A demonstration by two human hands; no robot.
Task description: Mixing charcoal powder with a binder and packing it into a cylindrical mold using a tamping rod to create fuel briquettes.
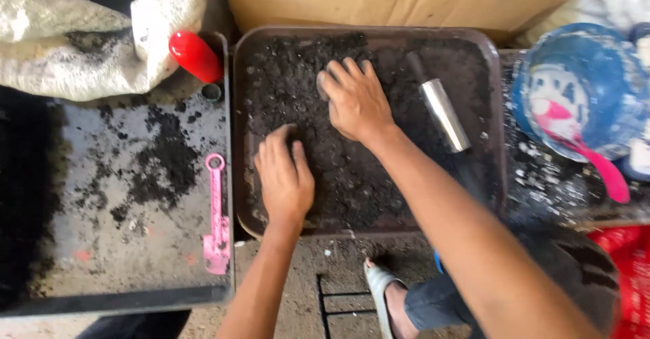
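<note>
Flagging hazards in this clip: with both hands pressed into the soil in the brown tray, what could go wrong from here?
1. The right hand works close to the metal scoop lying in the soil; it might knock against it.
2. The left hand presses near the brown tray's front edge, so soil may spill toward the sandalled foot below.

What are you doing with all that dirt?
A person has both bare hands pressed flat into dark soil that fills a brown rectangular plastic tray. The left hand lies near the tray's front edge, the right hand near the middle. A shiny metal scoop rests in the soil beside them.
</note>
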